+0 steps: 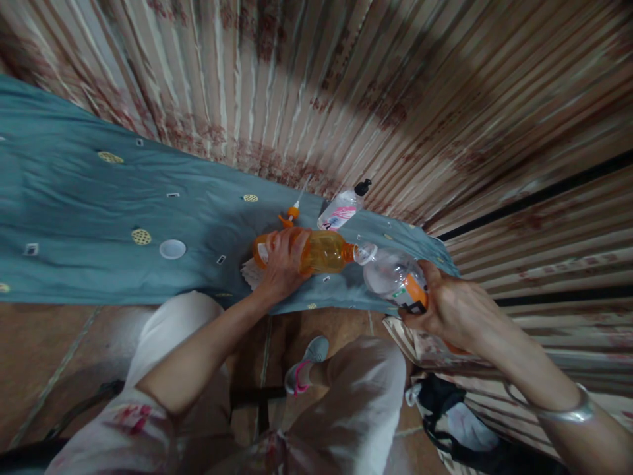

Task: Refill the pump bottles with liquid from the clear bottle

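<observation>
Far left: counter (74, 211) draped in teal cloth with yellow, dotted oval motifs, a pleated, patterned curtain (208, 79) behind it. On the cloth, a small, round, white shallow disc (173, 249), well apart from the bottles.

Next, a pale ribbed piece (252, 273), partly hidden by the left forearm and the bottle; material not clear. Left hand (283, 262): fingers curled over the body of a translucent amber plastic bottle (327, 252), grip closed. Bottle lies close to horizontal above the counter, neck to the right; cannot tell if its underside touches the cloth. Just behind it, an orange plastic spray head (291, 215) with a thin pale tube.

Further right, a clear plastic pump bottle (340, 208) with pink-and-white label and black top, tilted in view, behind the amber one.

Centre right: clear plastic bottle (386, 269) with orange, green and black label, its mouth meeting the amber neck; whether one enters the other cannot be told. Right hand (452, 307) wrapped around its label end, thumb and fingers closed. Silver metal bangle (576, 410) on that wrist.
</observation>
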`<action>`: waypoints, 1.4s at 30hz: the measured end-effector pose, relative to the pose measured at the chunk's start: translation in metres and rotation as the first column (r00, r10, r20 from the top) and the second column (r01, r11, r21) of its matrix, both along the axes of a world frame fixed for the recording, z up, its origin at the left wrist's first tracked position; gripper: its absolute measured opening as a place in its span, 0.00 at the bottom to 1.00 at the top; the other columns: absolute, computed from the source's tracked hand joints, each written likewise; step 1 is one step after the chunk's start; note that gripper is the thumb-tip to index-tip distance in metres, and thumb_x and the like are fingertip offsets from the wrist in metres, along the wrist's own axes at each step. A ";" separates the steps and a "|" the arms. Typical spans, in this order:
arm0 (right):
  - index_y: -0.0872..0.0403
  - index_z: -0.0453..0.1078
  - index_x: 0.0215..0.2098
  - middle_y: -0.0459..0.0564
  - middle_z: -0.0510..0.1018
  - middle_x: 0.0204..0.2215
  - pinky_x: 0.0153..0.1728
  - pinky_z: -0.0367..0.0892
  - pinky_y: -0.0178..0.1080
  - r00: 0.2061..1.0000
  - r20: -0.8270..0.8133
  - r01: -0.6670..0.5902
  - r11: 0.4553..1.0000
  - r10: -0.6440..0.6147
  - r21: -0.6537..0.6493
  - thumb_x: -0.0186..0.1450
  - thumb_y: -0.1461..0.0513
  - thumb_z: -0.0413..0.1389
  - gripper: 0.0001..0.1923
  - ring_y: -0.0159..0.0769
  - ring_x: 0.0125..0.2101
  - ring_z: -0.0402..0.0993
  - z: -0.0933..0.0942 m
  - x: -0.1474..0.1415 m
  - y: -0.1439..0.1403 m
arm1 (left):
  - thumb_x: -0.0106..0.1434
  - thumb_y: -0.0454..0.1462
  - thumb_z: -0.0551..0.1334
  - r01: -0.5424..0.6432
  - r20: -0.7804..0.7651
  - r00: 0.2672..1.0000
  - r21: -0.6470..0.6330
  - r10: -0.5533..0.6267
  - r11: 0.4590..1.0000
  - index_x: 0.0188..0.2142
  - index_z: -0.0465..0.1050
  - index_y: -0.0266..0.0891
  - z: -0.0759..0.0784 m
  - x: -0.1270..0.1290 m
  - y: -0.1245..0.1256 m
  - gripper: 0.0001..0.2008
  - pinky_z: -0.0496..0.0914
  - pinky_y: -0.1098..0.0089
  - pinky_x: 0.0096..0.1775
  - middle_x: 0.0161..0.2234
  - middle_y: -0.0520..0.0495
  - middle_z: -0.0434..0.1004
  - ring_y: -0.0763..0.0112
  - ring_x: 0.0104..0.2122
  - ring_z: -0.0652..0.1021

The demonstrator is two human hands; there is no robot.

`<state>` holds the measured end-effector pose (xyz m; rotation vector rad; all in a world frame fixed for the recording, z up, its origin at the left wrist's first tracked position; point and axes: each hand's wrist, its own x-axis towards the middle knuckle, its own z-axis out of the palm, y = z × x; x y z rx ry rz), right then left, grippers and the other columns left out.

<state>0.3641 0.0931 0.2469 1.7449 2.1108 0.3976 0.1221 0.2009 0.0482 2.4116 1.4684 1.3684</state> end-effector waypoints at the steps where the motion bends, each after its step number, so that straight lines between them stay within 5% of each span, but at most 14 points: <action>1: 0.57 0.64 0.44 0.48 0.75 0.22 0.21 0.55 0.35 1.000 0.000 0.002 1.000 -0.002 0.001 0.57 0.53 0.61 0.22 0.41 0.21 0.74 0.000 0.000 0.000 | 0.56 0.42 0.69 0.002 -0.002 1.000 -0.007 -0.002 1.000 0.61 0.58 0.39 0.000 0.000 0.000 0.36 0.64 0.50 0.58 0.55 0.35 0.71 0.48 0.55 0.73; 42: 0.56 0.63 0.42 0.48 0.74 0.21 0.22 0.54 0.35 1.000 0.004 0.004 1.000 -0.004 -0.010 0.57 0.54 0.60 0.20 0.41 0.22 0.74 0.005 -0.005 0.003 | 0.56 0.41 0.68 -0.001 0.004 1.000 -0.022 0.001 1.000 0.62 0.58 0.40 -0.002 0.000 0.001 0.36 0.63 0.50 0.58 0.56 0.35 0.70 0.49 0.55 0.72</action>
